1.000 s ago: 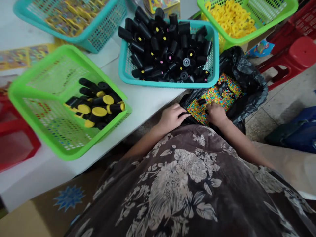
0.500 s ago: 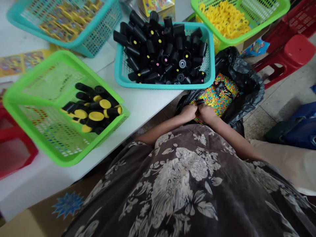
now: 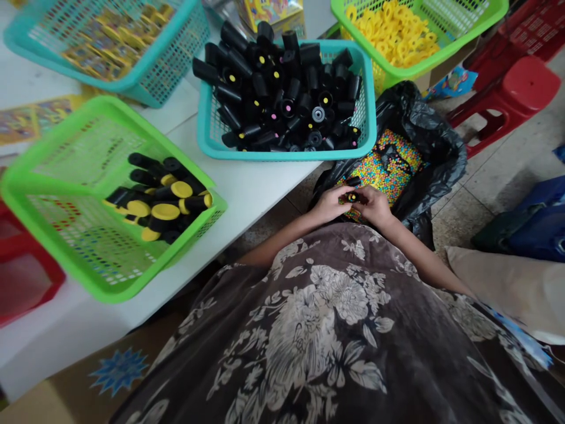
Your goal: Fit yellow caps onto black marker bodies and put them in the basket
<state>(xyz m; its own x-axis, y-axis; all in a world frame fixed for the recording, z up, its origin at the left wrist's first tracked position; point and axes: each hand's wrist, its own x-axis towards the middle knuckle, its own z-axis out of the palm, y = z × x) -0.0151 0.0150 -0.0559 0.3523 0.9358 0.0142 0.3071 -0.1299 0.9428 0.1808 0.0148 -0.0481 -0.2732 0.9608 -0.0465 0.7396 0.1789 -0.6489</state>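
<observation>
My left hand (image 3: 330, 204) and my right hand (image 3: 375, 206) meet over a black plastic bag (image 3: 436, 132) filled with small multicoloured beads (image 3: 397, 159). Between my fingers is a black tube (image 3: 352, 198) with a bit of yellow showing at its end; both hands are closed on it. A second short black piece (image 3: 353, 181) shows just above my fingertips; whether it is held or lies on the beads I cannot tell. On the table, a turquoise basket (image 3: 286, 156) is heaped with black tubes (image 3: 260, 88), some with yellow or pink dots.
A green basket (image 3: 110, 288) at the left holds black tubes with yellow caps (image 3: 165, 212). Another turquoise basket (image 3: 145, 76) contains yellow pieces, and a green basket (image 3: 424, 68) holds yellow rings (image 3: 392, 32). A red stool (image 3: 525, 88) stands right of the bag.
My hands have turned and opened out slightly, so the end of the black tube with yellow now shows between them. The whole view has shifted a little.
</observation>
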